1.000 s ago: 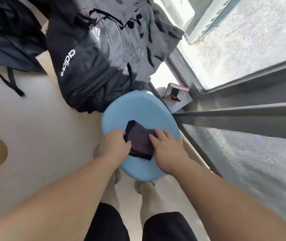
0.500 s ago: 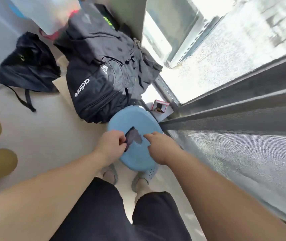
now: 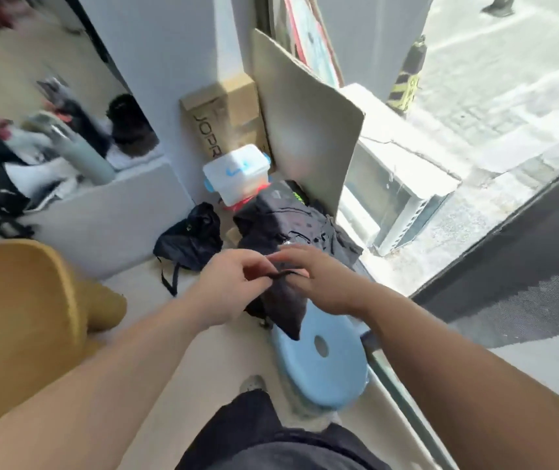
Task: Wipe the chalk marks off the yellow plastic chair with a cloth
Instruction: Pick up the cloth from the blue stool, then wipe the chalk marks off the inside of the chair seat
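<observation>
Yellow chair (image 3: 17, 317) now large in view, well to L of the L-hand fingers, apart from both hands. Chalk marks not discernible, too blurred. Blue stool (image 3: 332, 368) below the fingers, seat hole showing. Cloth (image 3: 283, 303) is off the stool: 1 s ago it lay flat on the seat under both hands, now it hangs from the fingertips. L hand (image 3: 234, 286) & R hand (image 3: 322, 283) pinch its top edge, fingers curled. Judgement: pick-up done, wiping not begun; cloth has yet to go L to the chair.

Dark crumpled cloth (image 3: 281, 307), limp and aloft at centre; mustard-yellow plastic chair (image 3: 17, 317) at the left edge, well apart.
</observation>
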The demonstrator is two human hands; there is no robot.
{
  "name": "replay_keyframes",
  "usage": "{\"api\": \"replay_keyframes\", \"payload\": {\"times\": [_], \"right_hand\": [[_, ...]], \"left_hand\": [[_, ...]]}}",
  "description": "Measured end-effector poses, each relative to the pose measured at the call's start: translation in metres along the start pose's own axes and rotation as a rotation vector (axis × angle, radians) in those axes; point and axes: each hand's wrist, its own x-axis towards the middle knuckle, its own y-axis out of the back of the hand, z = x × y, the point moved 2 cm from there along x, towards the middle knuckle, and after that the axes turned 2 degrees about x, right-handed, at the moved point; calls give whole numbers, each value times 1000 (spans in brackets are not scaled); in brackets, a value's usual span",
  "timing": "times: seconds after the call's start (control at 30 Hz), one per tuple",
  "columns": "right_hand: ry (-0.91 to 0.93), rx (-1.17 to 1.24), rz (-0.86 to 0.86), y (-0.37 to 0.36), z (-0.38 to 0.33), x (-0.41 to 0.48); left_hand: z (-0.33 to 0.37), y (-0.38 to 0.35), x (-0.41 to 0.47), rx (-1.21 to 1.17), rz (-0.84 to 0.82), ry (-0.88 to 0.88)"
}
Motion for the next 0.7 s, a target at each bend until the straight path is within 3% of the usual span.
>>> {"api": "replay_keyframes", "payload": {"times": [0.1, 0.3, 0.4, 0.53, 0.7], "right_hand": [[109, -48, -97, -18, -22, 1], [129, -188, -22, -83, -55, 5], [170, -288, -82, -125, -87, 8], [211, -418, -215, -189, -135, 23], [223, -398, -272, -306, -199, 54]], "left_hand": [[-8, 13, -45, -113, 142, 122], [-55, 45, -142, -220, 450, 325], [-88, 67, -200, -263, 591, 391], [-152, 90, -282, -348, 751, 504], [-254, 121, -376, -306, 823, 617]]}}
